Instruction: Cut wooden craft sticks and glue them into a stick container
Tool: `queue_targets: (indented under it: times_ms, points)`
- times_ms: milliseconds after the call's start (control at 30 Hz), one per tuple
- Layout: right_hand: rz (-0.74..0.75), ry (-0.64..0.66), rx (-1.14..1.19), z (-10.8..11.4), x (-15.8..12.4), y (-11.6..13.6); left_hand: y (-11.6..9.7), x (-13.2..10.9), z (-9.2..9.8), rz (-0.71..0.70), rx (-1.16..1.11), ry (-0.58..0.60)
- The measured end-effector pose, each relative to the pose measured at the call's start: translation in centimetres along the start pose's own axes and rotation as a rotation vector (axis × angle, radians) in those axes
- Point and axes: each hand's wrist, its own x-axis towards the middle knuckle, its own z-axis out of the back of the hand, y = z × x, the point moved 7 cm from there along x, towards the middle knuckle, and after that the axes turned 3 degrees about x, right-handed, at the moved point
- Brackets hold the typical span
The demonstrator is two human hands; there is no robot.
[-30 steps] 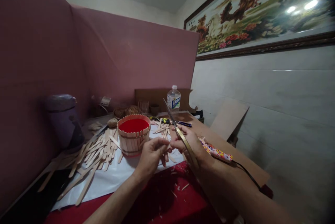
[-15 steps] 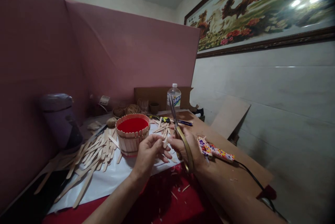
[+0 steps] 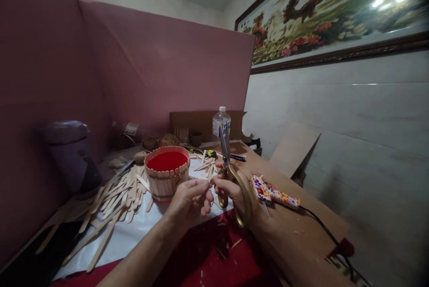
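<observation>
My right hand (image 3: 234, 191) grips gold-handled scissors (image 3: 228, 166), blades pointing up and away toward the water bottle. My left hand (image 3: 189, 200) is closed in a pinch just left of the right hand, fingertips meeting on a small piece of wooden stick that is mostly hidden. Both hands hover over the white sheet's near edge. A round stick-walled basket (image 3: 166, 173) with a red inside stands just beyond my left hand.
Loose wooden sticks (image 3: 114, 202) lie spread on the white sheet (image 3: 134, 233) to the left. A flower-patterned glue gun (image 3: 273, 194) with a black cord rests on the brown board at right. A water bottle (image 3: 221, 127), twine balls and a purple container (image 3: 70, 153) stand behind. Red cloth holds offcuts.
The scissors have swung from leaning left to nearly upright, blades slightly apart. My hands have drawn closer together and a little nearer to me. The view has shifted slightly right.
</observation>
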Motion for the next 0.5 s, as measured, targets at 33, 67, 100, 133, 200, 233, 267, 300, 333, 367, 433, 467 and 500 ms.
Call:
queue_targets:
  times_ms: [33,67,100,133,200,233,267,300,333,367,433,467,500]
  points:
    - [0.000,-0.013,0.002,0.1,0.0,-0.1,0.0,0.0,0.0,-0.001,0.034,-0.018]
    - [0.000,-0.020,0.006,0.3,0.0,-0.3,0.1,0.0,0.1,0.006,0.067,-0.033]
    - [0.001,-0.025,0.010,0.4,0.0,-0.5,0.3,-0.1,0.1,0.016,0.100,-0.043]
    - [0.001,-0.027,0.015,0.5,0.1,-0.7,0.4,-0.1,0.0,0.023,0.129,-0.046]
    - [-0.010,-0.022,0.033,0.7,0.2,-1.2,0.5,-0.1,0.0,0.010,0.180,-0.054]
    - [-0.016,-0.019,0.045,0.8,0.3,-1.4,0.4,-0.1,0.0,-0.009,0.204,-0.058]
    - [-0.021,-0.018,0.057,0.8,0.4,-1.6,0.3,-0.1,-0.1,-0.030,0.227,-0.058]
    - [-0.023,-0.020,0.066,0.9,0.5,-1.7,0.2,0.0,-0.1,-0.047,0.248,-0.055]
    - [-0.023,-0.025,0.071,0.9,0.6,-1.8,0.0,0.0,-0.1,-0.060,0.259,-0.051]
    - [-0.024,-0.028,0.070,0.9,0.6,-1.8,-0.1,0.0,-0.2,-0.067,0.259,-0.048]
    - [-0.035,-0.015,0.053,0.7,0.5,-1.9,-0.6,-0.1,-0.2,-0.075,0.227,-0.060]
    - [-0.046,0.005,0.039,0.6,0.3,-2.0,-1.0,-0.2,-0.1,-0.083,0.202,-0.082]
    - [-0.059,0.032,0.019,0.5,0.1,-2.1,-1.3,-0.4,0.0,-0.092,0.178,-0.106]
